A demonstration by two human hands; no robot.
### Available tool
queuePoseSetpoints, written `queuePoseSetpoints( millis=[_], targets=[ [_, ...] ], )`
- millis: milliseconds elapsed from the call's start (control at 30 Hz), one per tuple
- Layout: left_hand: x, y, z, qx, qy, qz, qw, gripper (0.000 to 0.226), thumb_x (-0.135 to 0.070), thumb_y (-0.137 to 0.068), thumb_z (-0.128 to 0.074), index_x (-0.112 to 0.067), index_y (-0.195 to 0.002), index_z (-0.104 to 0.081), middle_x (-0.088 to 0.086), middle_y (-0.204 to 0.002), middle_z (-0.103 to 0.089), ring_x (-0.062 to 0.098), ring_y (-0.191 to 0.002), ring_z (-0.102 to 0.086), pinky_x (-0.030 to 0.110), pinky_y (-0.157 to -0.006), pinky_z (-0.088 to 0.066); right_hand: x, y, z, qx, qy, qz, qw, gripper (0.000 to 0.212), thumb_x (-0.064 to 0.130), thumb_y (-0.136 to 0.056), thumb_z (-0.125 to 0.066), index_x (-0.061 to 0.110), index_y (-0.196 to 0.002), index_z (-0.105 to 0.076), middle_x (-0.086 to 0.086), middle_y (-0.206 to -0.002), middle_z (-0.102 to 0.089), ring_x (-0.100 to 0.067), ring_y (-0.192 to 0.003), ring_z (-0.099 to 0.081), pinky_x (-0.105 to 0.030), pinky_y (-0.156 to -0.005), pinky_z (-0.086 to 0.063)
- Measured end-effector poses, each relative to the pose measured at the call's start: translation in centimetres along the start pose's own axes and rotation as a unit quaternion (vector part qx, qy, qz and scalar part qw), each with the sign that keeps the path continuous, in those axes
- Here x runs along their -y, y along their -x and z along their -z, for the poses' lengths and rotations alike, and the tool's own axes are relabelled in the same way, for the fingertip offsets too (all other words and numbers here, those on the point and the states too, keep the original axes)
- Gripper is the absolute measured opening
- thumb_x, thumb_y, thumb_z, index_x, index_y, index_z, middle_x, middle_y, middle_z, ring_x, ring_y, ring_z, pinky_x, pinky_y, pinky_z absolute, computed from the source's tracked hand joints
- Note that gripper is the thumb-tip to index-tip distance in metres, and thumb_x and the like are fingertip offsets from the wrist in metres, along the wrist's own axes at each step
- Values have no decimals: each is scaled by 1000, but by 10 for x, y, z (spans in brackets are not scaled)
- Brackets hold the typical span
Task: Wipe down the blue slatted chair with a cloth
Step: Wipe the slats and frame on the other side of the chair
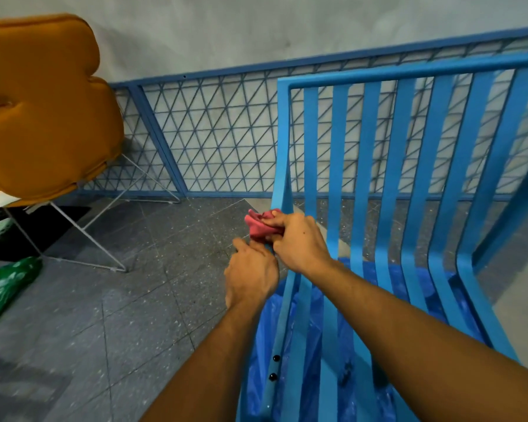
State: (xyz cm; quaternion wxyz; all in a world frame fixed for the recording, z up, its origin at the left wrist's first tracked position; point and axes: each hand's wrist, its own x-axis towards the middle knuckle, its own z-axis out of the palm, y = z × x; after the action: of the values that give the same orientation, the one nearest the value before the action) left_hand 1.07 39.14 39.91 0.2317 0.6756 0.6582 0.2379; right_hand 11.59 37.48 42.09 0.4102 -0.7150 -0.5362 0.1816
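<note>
The blue slatted chair fills the right half of the view, its back rising to the top right and its seat running down to the bottom edge. My right hand grips a bunched pink cloth against the chair's left side rail, where back meets seat. Just below it, my left hand has its fingers curled at the same rail, touching the lower edge of the cloth. Whether the left fingers hold the rail or the cloth is hidden.
A mustard padded chair on thin white wire legs stands at the left. A green plastic bag lies on the grey speckled floor. Blue plastic sheeting shows beneath the seat slats. A blue mesh fence runs along the wall behind.
</note>
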Motion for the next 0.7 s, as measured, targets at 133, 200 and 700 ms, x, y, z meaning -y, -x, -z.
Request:
queuePoseSetpoints(
  millis=[133, 200, 700],
  targets=[
    [-2, 0, 0, -36, 33, 19, 999, 39, -38, -106, -26, -7, -121, -44, 24, -128, -59, 43, -110, -59, 46, -82, -39, -2, 4, 5, 2, -62, -16, 998, 44, 3, -84, -72, 28, -121, -72, 6, -127, -70, -6, -125, -57, -4, -98, -39],
    [-2, 2, 0, -57, 62, 15, 996, 45, -45, -106, -24, -10, -126, -44, 19, -133, -55, 35, -101, -58, 42, -77, -36, -5, 18, 4, 21, -117, 1, 993, 46, -3, -85, -69, 23, -122, -72, 7, -130, -67, 3, -129, -49, 0, -102, -32],
    [3, 16, 10, -76, 107, -76, 988, 64, -63, -97, -24, -17, -139, -39, 10, -138, -50, 24, -114, -56, 33, -86, -38, -2, 67, 6, 87, -94, 61, 990, 41, 0, -88, -66, 21, -123, -72, 8, -135, -65, -8, -120, -62, -35, -98, -55]
  ],
)
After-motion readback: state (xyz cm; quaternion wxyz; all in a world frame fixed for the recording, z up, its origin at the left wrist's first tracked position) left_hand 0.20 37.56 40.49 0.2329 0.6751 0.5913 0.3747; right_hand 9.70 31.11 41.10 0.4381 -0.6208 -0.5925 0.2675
